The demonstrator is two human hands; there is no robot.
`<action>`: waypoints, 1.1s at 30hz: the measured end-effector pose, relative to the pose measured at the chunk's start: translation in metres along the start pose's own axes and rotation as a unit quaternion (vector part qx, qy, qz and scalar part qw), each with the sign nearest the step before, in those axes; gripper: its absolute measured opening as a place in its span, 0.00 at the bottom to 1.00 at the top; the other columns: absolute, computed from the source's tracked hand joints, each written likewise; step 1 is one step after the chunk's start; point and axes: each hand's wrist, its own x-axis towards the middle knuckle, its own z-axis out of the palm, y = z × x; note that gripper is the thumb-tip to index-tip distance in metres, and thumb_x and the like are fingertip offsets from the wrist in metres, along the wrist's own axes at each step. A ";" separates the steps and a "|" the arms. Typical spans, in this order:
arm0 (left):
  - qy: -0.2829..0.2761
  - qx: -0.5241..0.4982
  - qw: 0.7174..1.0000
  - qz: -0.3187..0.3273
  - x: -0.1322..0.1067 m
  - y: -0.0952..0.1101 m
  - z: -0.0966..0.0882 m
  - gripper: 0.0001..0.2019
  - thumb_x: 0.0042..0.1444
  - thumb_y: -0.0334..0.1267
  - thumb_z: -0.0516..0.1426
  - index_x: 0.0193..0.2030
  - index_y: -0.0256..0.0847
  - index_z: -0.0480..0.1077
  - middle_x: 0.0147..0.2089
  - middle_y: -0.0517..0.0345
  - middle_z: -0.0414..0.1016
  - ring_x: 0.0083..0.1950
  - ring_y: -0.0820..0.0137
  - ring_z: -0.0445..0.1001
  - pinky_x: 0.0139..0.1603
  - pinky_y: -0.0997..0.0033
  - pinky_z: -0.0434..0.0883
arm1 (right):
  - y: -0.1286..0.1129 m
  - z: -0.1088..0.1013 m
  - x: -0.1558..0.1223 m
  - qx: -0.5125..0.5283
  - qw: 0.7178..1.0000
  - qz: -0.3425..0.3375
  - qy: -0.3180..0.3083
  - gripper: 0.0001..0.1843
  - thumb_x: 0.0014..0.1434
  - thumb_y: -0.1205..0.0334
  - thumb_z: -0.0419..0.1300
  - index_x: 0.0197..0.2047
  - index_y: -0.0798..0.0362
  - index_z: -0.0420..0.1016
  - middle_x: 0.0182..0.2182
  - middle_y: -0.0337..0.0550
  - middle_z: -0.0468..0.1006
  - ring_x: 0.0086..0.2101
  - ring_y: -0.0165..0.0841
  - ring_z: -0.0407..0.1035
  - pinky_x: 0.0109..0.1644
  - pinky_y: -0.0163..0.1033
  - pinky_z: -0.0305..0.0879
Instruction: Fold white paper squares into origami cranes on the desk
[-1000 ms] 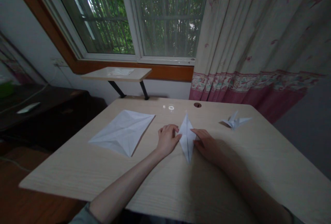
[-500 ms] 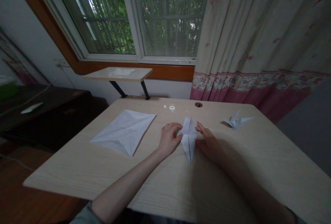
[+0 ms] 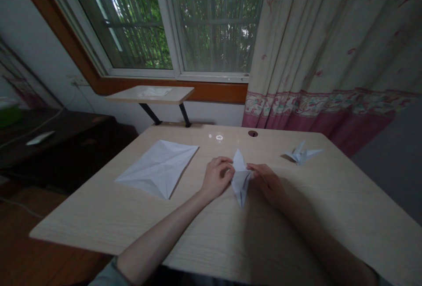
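Between the creased paper sheet (image 3: 157,168) and the left hand (image 3: 217,179) there's only a narrow strip of bare wood desk (image 3: 82,220), but a hand could get through. The right hand (image 3: 265,184) has way more room, with a good stretch of desk before the small paper crane (image 3: 301,154) gets in the way. Behind the folded paper (image 3: 240,177) there's free desk up to the cable hole (image 3: 252,133). Closer in, the left forearm (image 3: 158,237) and right forearm (image 3: 313,242) block the near side.
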 end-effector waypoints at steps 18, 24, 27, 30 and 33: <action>-0.053 -0.017 0.998 0.026 -0.002 -0.013 0.012 0.06 0.56 0.28 0.60 0.33 0.42 0.77 0.42 0.54 0.77 0.49 0.63 0.74 0.54 0.62 0.71 | 0.012 0.008 0.001 -0.021 0.999 -0.015 -0.031 0.14 0.69 0.61 0.52 0.54 0.46 0.75 0.46 0.47 0.81 0.46 0.40 0.75 0.52 0.52 0.73; -0.104 -0.020 0.993 0.042 -0.002 -0.016 0.013 0.08 0.59 0.27 0.57 0.38 0.41 0.76 0.42 0.54 0.76 0.48 0.64 0.74 0.54 0.64 0.71 | 0.028 0.018 -0.008 -0.012 1.000 -0.021 -0.010 0.14 0.68 0.64 0.52 0.51 0.46 0.76 0.44 0.45 0.81 0.45 0.38 0.76 0.52 0.52 0.74; -0.104 -0.012 0.993 0.047 -0.002 -0.016 0.013 0.07 0.61 0.28 0.56 0.38 0.41 0.76 0.43 0.53 0.76 0.49 0.64 0.73 0.54 0.63 0.70 | 0.029 0.018 -0.008 -0.021 0.999 -0.003 -0.025 0.14 0.66 0.66 0.52 0.50 0.47 0.76 0.43 0.45 0.81 0.43 0.38 0.76 0.51 0.50 0.75; -0.097 -0.012 0.994 0.056 -0.003 -0.017 0.014 0.07 0.62 0.29 0.56 0.38 0.41 0.75 0.43 0.53 0.77 0.49 0.64 0.73 0.54 0.63 0.70 | 0.024 0.017 -0.006 -0.032 0.999 0.013 -0.030 0.15 0.65 0.68 0.52 0.48 0.48 0.77 0.42 0.46 0.82 0.42 0.39 0.77 0.50 0.50 0.76; -0.104 -0.021 0.992 0.063 -0.003 -0.018 0.014 0.07 0.63 0.29 0.55 0.38 0.41 0.74 0.43 0.53 0.77 0.49 0.64 0.73 0.55 0.63 0.70 | 0.019 0.016 -0.004 -0.043 0.998 0.029 -0.032 0.17 0.64 0.70 0.51 0.48 0.47 0.78 0.43 0.46 0.82 0.43 0.40 0.77 0.51 0.49 0.75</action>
